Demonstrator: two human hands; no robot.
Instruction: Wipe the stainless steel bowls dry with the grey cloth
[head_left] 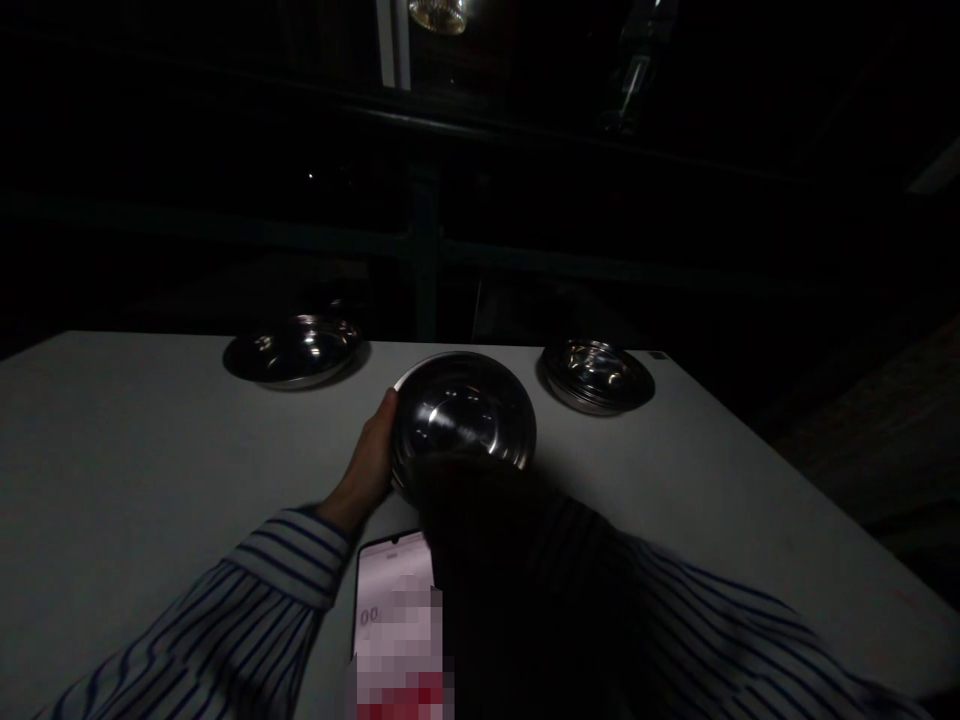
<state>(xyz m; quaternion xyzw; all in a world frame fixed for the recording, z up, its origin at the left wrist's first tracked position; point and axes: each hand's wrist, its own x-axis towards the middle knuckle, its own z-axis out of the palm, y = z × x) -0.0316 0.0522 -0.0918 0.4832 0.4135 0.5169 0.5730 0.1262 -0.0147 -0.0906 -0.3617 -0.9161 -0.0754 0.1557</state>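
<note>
A shiny metal bowl (469, 400) is tilted toward me over the middle of the white table. More than one rim line shows along its lower left edge, so other bowls may be nested with it; I cannot tell. My left hand (367, 462) grips its left side, thumb on the rim and fingers hidden behind. From the right comes my right striped sleeve (697, 600), reaching toward the bowl's lower edge. A dark, blurred mass covers my right hand there, and its fingers cannot be made out. Below the bowl lies a lit phone (394, 600), partly covered by that dark mass.
Another wide metal bowl (296, 352) stands at the table's back left. Several rim lines show on the metal bowl or stack (598, 375) at the back right. The white table (187, 460) ends just behind them. Beyond it are dark bars and deep shadow.
</note>
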